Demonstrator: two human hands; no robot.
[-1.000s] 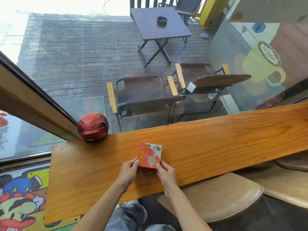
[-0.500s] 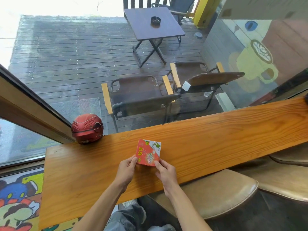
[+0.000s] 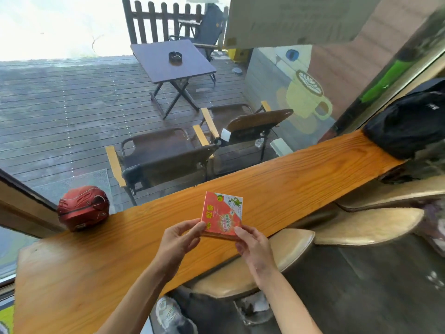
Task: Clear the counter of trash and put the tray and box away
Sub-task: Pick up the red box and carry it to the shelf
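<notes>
A small flat red and white box (image 3: 222, 214) with printed lettering is held just above the long wooden counter (image 3: 289, 186), near its front edge. My left hand (image 3: 179, 242) grips the box's near left corner with thumb and fingers. My right hand (image 3: 251, 245) pinches its near right corner. The box is tilted up toward me, its far edge raised off the wood. No tray is in view.
A red helmet (image 3: 83, 207) sits at the counter's back left by the window. A black bag (image 3: 409, 124) rests on the counter's far right end. Padded stools (image 3: 277, 256) stand below the front edge. Outside the glass are chairs and a folding table.
Both hands have lifted the box off the counter and tilted it up. The view has swung right and upward, bringing the black bag into sight.
</notes>
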